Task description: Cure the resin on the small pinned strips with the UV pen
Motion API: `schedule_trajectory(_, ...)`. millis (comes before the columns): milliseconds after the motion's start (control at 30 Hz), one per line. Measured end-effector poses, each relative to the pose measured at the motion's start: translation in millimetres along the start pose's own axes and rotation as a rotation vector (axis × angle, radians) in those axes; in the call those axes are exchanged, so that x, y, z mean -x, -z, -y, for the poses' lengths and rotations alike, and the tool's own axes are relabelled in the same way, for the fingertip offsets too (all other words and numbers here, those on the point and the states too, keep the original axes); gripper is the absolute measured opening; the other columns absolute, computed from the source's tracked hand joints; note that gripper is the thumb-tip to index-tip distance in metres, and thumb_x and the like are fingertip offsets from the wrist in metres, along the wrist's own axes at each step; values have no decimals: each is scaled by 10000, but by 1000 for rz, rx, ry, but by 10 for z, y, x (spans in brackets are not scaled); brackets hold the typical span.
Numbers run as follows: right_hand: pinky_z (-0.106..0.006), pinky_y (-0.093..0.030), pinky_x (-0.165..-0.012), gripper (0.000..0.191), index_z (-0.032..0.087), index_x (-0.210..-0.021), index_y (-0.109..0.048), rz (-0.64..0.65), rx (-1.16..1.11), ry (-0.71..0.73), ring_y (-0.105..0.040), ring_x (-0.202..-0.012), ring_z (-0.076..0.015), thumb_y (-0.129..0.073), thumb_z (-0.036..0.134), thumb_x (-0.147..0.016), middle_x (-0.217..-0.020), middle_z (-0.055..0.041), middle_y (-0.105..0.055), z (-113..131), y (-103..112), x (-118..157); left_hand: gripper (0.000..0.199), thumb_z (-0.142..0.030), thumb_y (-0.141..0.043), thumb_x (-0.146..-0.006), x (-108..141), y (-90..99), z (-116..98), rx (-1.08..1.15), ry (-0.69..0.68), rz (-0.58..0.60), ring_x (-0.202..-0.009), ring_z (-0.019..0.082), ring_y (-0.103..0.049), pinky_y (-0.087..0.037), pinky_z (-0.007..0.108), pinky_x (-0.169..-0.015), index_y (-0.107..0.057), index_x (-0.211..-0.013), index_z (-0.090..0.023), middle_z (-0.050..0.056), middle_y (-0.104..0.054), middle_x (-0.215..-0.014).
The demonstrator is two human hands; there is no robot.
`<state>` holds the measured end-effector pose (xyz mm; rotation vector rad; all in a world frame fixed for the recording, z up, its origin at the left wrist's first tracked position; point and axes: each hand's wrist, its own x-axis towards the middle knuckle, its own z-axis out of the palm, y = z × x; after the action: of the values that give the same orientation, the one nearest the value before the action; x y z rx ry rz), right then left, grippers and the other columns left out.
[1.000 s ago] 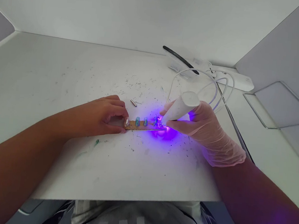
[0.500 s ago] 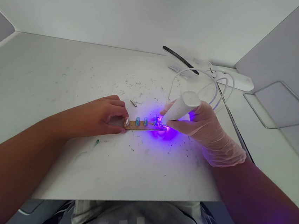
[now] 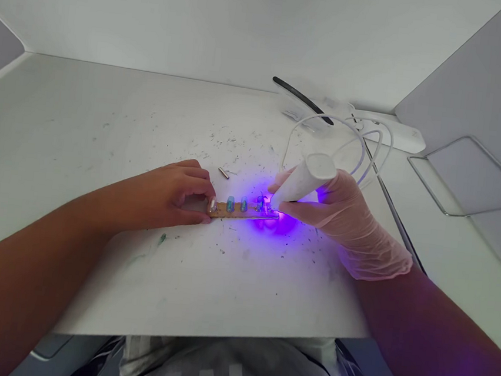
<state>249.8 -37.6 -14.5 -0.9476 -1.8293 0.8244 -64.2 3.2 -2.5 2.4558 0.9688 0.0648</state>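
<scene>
A narrow brown strip (image 3: 234, 214) lies on the white table, with several small clear and bluish nail-shaped pieces (image 3: 244, 204) standing along it. My bare left hand (image 3: 178, 194) pinches the strip's left end between thumb and fingers. In a thin translucent glove, my right hand (image 3: 332, 210) is closed round a white corded lamp (image 3: 307, 174). The lamp tilts down to the left, its tip over the strip's right end. Violet light spreads from the tip over that end and the table, and the glare blurs the piece under it.
Behind the strip lies a small metal cylinder (image 3: 224, 173). A black curved file (image 3: 303, 101) rests on clear packaging near the wall. White cables loop toward a white device (image 3: 391, 133). Dark crumbs dot the table (image 3: 130, 99). A wire frame (image 3: 438, 209) is at the right.
</scene>
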Motion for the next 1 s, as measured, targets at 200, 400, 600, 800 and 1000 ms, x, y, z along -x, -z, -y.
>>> schedule_trajectory(200, -346, -600, -737, 132, 249, -849, -771, -1, 21, -2, -743, -793, -185, -850, 196, -758, -822, 24, -792, -5, 1, -6, 275, -511, -666, -935, -5, 2, -9, -2, -15, -4, -1000, 239, -590, -472, 339, -771, -771, -975, -260, 59, -720, -967)
schedule_trajectory(400, -338, -598, -733, 121, 251, -852, -770, 1, 1, -7, -742, -787, -180, -842, 205, -767, -822, 27, -795, 19, 2, -10, 281, -530, -665, -942, 6, -1, 10, -10, -17, 0, -1018, 235, -587, -478, 347, -823, -765, -994, -272, 47, -721, -979)
schedule_trajectory(600, -336, -597, -726, 118, 248, -849, -773, 14, -6, -9, -747, -787, -181, -846, 205, -767, -832, 23, -798, 9, 11, -13, 263, -515, -671, -935, 2, -2, -3, -6, -4, 4, -1016, 237, -587, -468, 349, -826, -766, -986, -275, 44, -724, -981)
schedule_trajectory(800, -339, -599, -730, 127, 248, -850, -774, 10, -11, -17, -743, -792, -182, -850, 201, -760, -828, 24, -798, 10, 8, -10, 275, -516, -664, -937, -8, 3, -15, -2, -10, 2, -1011, 238, -581, -463, 353, -822, -767, -989, -266, 51, -720, -971)
schedule_trajectory(1000, -325, -596, -716, 136, 246, -844, -778, -1, -20, -10, -744, -776, -177, -853, 185, -748, -814, 25, -798, 4, 7, -11, 264, -508, -668, -938, -7, 2, 1, 4, -4, 5, -1036, 243, -579, -455, 350, -832, -767, -994, -270, 49, -725, -982)
